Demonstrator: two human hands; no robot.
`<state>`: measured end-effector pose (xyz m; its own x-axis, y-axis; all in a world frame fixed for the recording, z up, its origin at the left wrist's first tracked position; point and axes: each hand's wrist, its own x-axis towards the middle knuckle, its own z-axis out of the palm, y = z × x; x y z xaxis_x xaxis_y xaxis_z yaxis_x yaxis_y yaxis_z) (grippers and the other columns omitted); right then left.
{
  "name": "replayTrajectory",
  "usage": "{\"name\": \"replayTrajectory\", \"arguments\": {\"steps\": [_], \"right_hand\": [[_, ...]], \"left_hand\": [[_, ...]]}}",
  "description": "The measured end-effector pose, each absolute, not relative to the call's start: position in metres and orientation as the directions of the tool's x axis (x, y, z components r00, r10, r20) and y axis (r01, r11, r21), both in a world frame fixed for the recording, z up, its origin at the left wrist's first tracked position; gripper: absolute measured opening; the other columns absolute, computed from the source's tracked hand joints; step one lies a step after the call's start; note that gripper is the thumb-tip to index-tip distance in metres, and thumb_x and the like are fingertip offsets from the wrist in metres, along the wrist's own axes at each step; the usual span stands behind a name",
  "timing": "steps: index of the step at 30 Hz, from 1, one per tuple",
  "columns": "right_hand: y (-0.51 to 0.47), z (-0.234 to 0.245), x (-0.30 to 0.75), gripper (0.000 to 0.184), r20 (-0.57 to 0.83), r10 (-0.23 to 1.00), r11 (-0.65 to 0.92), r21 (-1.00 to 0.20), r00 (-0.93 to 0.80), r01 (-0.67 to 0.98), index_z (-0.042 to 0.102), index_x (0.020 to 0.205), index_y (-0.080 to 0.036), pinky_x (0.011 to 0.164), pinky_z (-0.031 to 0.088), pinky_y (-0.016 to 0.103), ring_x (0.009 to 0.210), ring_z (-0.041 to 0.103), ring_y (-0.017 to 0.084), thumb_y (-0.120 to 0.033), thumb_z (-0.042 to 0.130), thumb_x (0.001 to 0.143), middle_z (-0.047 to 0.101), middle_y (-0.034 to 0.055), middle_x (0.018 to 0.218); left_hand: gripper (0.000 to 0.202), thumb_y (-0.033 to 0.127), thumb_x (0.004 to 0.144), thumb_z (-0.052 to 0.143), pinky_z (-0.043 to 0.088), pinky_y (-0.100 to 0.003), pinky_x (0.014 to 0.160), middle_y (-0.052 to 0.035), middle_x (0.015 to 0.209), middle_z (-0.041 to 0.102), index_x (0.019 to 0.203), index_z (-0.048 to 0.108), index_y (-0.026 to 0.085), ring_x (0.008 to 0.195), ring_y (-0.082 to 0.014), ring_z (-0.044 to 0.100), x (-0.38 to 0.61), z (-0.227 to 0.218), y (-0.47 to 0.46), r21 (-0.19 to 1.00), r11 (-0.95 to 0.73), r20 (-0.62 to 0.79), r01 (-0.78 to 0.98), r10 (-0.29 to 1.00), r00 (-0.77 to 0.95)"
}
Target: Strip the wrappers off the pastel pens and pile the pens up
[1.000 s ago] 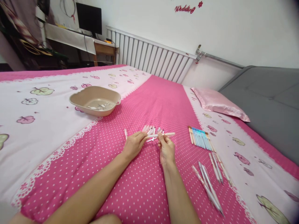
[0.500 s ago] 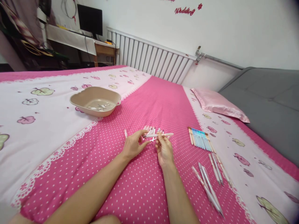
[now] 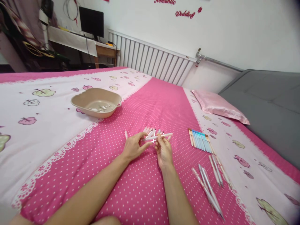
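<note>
My right hand [image 3: 164,153] pinches a slim pale pink pen [image 3: 168,135] between thumb and fingers, holding it nearly level. My left hand [image 3: 134,146] is at the pen's pointed left end, thumb and forefinger apart around the tip; contact is not clear. Just beyond both hands lies a loose pile of pink and white pen parts [image 3: 147,129], partly hidden by the fingers. A small pale pink piece [image 3: 126,134] rests apart, left of the pile.
A beige basin [image 3: 81,107] holding small white pieces stands at the left. To the right, blue and peach pens [image 3: 200,140] lie in a row, with several loose pens [image 3: 208,187] nearer me. A pink pillow [image 3: 217,106] lies by the grey headboard [image 3: 269,93].
The pen's left end has dipped slightly and the pen has shifted a little left. My left thumb and forefinger have come off its tip. The view has tilted slightly upward.
</note>
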<state>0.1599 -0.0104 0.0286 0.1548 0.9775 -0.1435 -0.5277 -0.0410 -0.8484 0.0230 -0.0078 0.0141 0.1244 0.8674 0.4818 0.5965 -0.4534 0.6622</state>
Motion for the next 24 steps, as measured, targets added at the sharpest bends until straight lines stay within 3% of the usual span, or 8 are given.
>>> {"name": "replayTrajectory", "arguments": {"steps": [2, 7, 12, 14, 16, 18, 24], "right_hand": [[-0.0099, 0.0277, 0.1594, 0.03, -0.137, 0.977, -0.035, -0.857, 0.161, -0.514, 0.063, 0.077, -0.017, 0.041, 0.032, 0.013, 0.046, 0.04, 0.003, -0.036, 0.075, 0.057, 0.047, -0.0079, 0.054], [-0.0092, 0.0258, 0.1587, 0.03, -0.125, 0.978, -0.026, -0.871, 0.17, -0.491, 0.062, 0.076, -0.017, 0.041, 0.032, 0.014, 0.046, 0.041, 0.004, -0.037, 0.074, 0.058, 0.047, -0.0078, 0.055], [-0.0093, 0.0254, 0.1584, 0.028, -0.105, 0.982, -0.018, -0.876, 0.155, -0.482, 0.062, 0.075, -0.017, 0.042, 0.032, 0.015, 0.046, 0.04, 0.004, -0.037, 0.073, 0.059, 0.046, -0.008, 0.055], [-0.0093, 0.025, 0.1582, 0.028, -0.108, 0.983, -0.02, -0.869, 0.151, -0.494, 0.062, 0.075, -0.017, 0.042, 0.031, 0.014, 0.046, 0.039, 0.004, -0.037, 0.074, 0.06, 0.045, -0.0082, 0.054], [-0.0093, 0.0246, 0.1582, 0.028, -0.119, 0.98, -0.024, -0.863, 0.157, -0.504, 0.062, 0.076, -0.017, 0.042, 0.031, 0.014, 0.046, 0.039, 0.003, -0.037, 0.074, 0.06, 0.045, -0.0082, 0.054], [-0.0094, 0.0244, 0.1584, 0.029, -0.126, 0.979, -0.028, -0.862, 0.16, -0.507, 0.062, 0.077, -0.016, 0.042, 0.031, 0.013, 0.046, 0.039, 0.003, -0.037, 0.074, 0.06, 0.045, -0.0082, 0.054], [-0.01, 0.0253, 0.1581, 0.03, -0.119, 0.98, -0.027, -0.874, 0.16, -0.486, 0.061, 0.076, -0.017, 0.042, 0.031, 0.015, 0.046, 0.04, 0.004, -0.038, 0.073, 0.059, 0.046, -0.0082, 0.054]], "left_hand": [[0.036, 0.043, 0.076, 0.057, 0.042, -0.023, 0.059, -0.0005, 0.078, 0.062, 0.103, 0.056, 0.018, 0.061, -0.0106, 0.053, 0.0237, 0.0117, -0.0066, 0.673, -0.483, 0.507, 0.56, 0.852, 0.126], [0.022, 0.034, 0.085, 0.046, 0.042, -0.024, 0.063, -0.0017, 0.077, 0.065, 0.09, 0.061, 0.018, 0.065, -0.0118, 0.055, 0.0236, 0.0104, -0.0062, 0.643, -0.511, 0.541, 0.57, 0.831, 0.135], [0.041, 0.037, 0.089, 0.034, 0.037, -0.023, 0.058, 0.0004, 0.059, 0.058, 0.065, 0.059, 0.017, 0.055, -0.0104, 0.05, 0.0221, 0.0168, -0.0096, 0.626, -0.448, 0.477, 0.638, 0.867, 0.141], [0.04, 0.038, 0.089, 0.033, 0.037, -0.023, 0.058, 0.0005, 0.061, 0.058, 0.068, 0.06, 0.017, 0.056, -0.0106, 0.051, 0.022, 0.0182, -0.0101, 0.643, -0.44, 0.468, 0.627, 0.874, 0.133], [0.03, 0.041, 0.085, 0.042, 0.037, -0.023, 0.057, 0.0005, 0.067, 0.059, 0.085, 0.061, 0.017, 0.058, -0.0109, 0.051, 0.0224, 0.0177, -0.0098, 0.654, -0.451, 0.481, 0.607, 0.867, 0.127], [0.034, 0.043, 0.078, 0.054, 0.038, -0.022, 0.056, 0.0004, 0.071, 0.06, 0.099, 0.057, 0.016, 0.057, -0.0105, 0.05, 0.023, 0.0156, -0.0086, 0.658, -0.472, 0.501, 0.586, 0.856, 0.127], [0.022, 0.035, 0.084, 0.048, 0.04, -0.023, 0.059, -0.0003, 0.074, 0.063, 0.092, 0.059, 0.018, 0.061, -0.0103, 0.053, 0.0243, 0.011, -0.0065, 0.661, -0.495, 0.526, 0.564, 0.842, 0.124]]}}
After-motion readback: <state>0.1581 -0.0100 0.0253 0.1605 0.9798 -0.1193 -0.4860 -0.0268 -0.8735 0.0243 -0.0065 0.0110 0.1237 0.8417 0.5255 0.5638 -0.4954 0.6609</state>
